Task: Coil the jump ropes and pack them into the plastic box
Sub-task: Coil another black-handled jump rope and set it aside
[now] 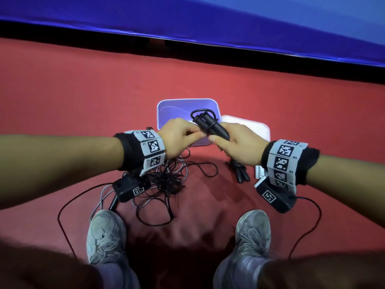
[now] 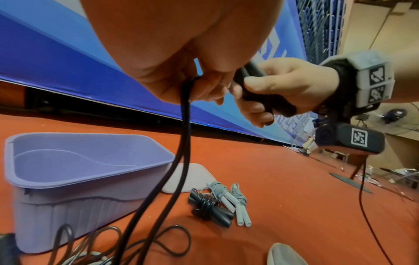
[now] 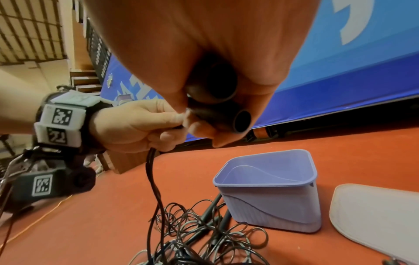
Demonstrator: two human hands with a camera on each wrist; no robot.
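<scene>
red floor (image 1: 83, 97) | blue banner (image 1: 208, 17) along far edge | grey shoes (image 1: 106, 236)

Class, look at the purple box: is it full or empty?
Empty. The box shows a bare floor inside; its lid lies beside it.

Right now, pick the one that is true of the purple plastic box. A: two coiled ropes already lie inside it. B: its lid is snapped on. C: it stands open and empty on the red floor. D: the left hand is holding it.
C: the plastic box stands open with nothing inside; its lid lies beside it, and the two coiled ropes lie on the floor, while the right hand grips a pair of black handles.
</scene>
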